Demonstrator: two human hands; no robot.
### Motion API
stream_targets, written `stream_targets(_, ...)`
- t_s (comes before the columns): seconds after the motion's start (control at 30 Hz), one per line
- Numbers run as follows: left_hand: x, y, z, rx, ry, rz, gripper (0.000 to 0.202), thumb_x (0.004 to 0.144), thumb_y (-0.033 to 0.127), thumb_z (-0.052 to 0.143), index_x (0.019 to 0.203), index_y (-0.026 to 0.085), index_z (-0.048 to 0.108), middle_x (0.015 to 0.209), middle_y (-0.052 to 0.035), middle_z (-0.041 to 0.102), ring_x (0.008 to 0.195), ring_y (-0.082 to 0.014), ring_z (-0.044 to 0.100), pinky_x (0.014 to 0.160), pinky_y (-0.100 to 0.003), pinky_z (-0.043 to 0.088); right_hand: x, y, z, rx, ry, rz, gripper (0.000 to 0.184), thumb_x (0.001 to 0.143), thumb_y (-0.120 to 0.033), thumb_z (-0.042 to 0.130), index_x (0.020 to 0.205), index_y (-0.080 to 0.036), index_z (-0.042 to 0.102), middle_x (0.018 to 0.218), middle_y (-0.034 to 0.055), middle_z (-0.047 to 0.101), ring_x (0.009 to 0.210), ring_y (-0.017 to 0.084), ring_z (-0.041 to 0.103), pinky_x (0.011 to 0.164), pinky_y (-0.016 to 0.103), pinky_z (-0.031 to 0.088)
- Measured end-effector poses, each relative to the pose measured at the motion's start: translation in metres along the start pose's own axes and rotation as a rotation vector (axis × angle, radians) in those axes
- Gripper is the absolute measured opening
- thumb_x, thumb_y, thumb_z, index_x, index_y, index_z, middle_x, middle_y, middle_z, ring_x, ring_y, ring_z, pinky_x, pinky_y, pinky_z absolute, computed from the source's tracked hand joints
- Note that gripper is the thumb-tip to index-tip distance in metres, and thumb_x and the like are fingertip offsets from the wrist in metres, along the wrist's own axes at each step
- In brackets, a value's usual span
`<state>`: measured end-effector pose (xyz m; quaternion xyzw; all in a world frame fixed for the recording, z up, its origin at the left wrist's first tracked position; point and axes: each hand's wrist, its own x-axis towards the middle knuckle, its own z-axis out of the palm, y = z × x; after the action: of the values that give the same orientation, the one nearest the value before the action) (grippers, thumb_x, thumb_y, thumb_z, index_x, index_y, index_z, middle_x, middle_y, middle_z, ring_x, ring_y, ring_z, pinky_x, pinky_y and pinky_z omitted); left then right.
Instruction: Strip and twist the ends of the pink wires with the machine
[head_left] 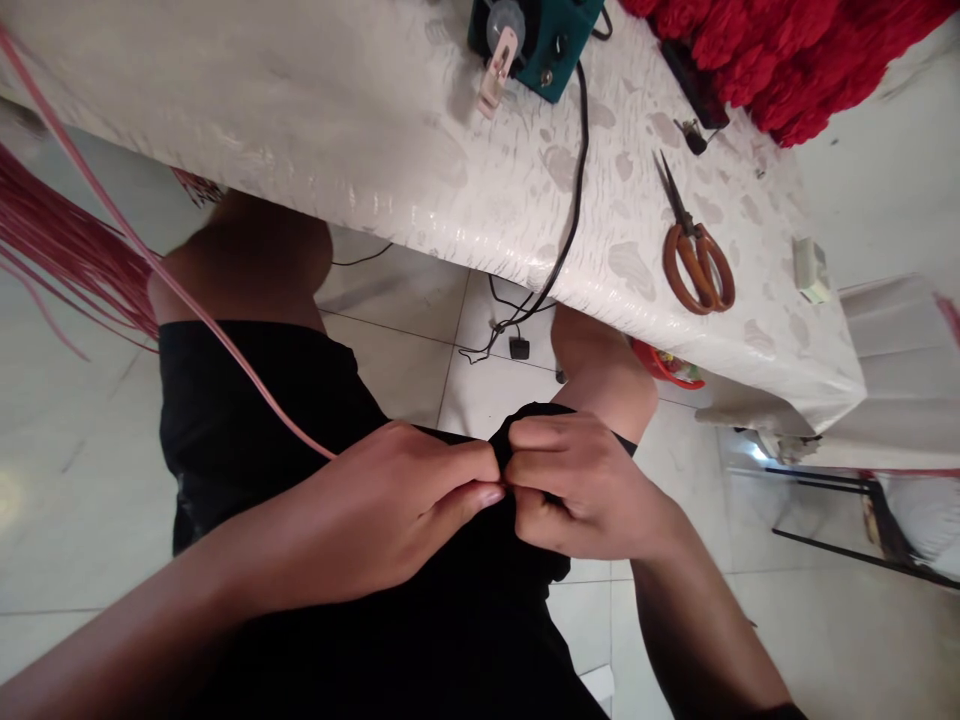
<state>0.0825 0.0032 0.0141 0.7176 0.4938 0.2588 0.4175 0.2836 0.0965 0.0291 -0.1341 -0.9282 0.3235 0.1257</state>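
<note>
My left hand (397, 510) is closed above my lap, thumb pressed against the bent forefinger. A long pink cord (225, 343) runs from the upper left down to this hand and disappears behind it. My right hand (581, 485) is closed too, its fingers curled, and its fingertips meet those of my left hand. Whatever lies in the pinch between them is too small or hidden to make out. Black shorts (255, 400) are under and behind both hands.
A table with a patterned white cover (360, 130) stands in front of my knees. On it are orange-handled scissors (697, 260), a green device (566, 45) with a black cable (577, 190), and red flowers (757, 50). Pink strands (67, 245) hang at left.
</note>
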Motion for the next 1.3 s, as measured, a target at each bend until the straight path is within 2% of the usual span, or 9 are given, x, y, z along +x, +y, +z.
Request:
stream_targets(0.2, 0.001, 0.004, -0.003, 0.001, -0.004, -0.021, 0.031, 0.103, 0.029, 0.046, 0.074, 0.02, 0.043, 0.06, 0.0071, 0.05, 0.052, -0.0072, 0.044, 0.052, -0.026, 0.029, -0.001, -0.001, 0.001, 0.012, 0.027, 0.013, 0.024, 0.071, -0.004, 0.051, 0.065, -0.019, 0.033, 0.067, -0.0057, 0.025, 0.059, 0.009, 0.023, 0.053, 0.029, 0.02)
stream_targets(0.33, 0.002, 0.005, -0.004, 0.032, -0.005, -0.063, 0.032, 0.102, 0.031, 0.046, 0.073, 0.02, 0.042, 0.058, 0.0069, 0.048, 0.049, -0.0077, 0.042, 0.05, -0.026, 0.027, -0.001, -0.001, 0.003, 0.028, 0.02, 0.054, 0.02, 0.073, -0.006, 0.051, 0.065, -0.019, 0.039, 0.068, -0.0056, 0.031, 0.058, 0.008, 0.027, 0.052, 0.027, 0.024)
stream_targets(0.47, 0.003, 0.002, -0.002, 0.092, -0.022, -0.053, 0.032, 0.102, 0.032, 0.046, 0.072, 0.02, 0.043, 0.061, 0.0052, 0.052, 0.052, -0.009, 0.044, 0.052, -0.027, 0.028, -0.002, 0.0, 0.006, 0.024, -0.012, 0.056, 0.024, 0.073, -0.008, 0.052, 0.063, -0.019, 0.034, 0.066, -0.0056, 0.031, 0.058, 0.008, 0.026, 0.053, 0.028, 0.023)
stream_targets(0.67, 0.0, -0.005, 0.0, 0.079, -0.071, -0.027, 0.031, 0.104, 0.034, 0.042, 0.077, 0.021, 0.047, 0.063, 0.0062, 0.054, 0.053, -0.0082, 0.046, 0.054, -0.027, 0.031, -0.002, 0.002, 0.011, 0.011, 0.02, 0.033, 0.026, 0.068, -0.007, 0.051, 0.062, -0.019, 0.029, 0.065, -0.0059, 0.025, 0.057, 0.009, 0.021, 0.053, 0.03, 0.019)
stream_targets(1.0, -0.002, -0.004, -0.004, 0.026, -0.065, -0.039, 0.027, 0.104, 0.033, 0.046, 0.081, 0.021, 0.053, 0.059, 0.0068, 0.053, 0.049, -0.006, 0.045, 0.049, -0.024, 0.03, -0.001, 0.0, 0.004, 0.003, 0.029, 0.005, 0.02, 0.069, -0.007, 0.05, 0.059, -0.019, 0.037, 0.066, -0.0057, 0.024, 0.057, 0.009, 0.021, 0.053, 0.03, 0.019)
stream_targets(1.3, -0.001, -0.004, -0.006, -0.043, -0.037, -0.075, 0.027, 0.102, 0.033, 0.05, 0.079, 0.021, 0.055, 0.062, 0.0074, 0.057, 0.052, -0.0055, 0.049, 0.051, -0.022, 0.034, 0.002, 0.004, 0.005, 0.079, 0.068, 0.015, 0.017, 0.07, -0.007, 0.049, 0.058, -0.018, 0.045, 0.064, -0.0058, 0.031, 0.056, 0.009, 0.024, 0.051, 0.027, 0.023)
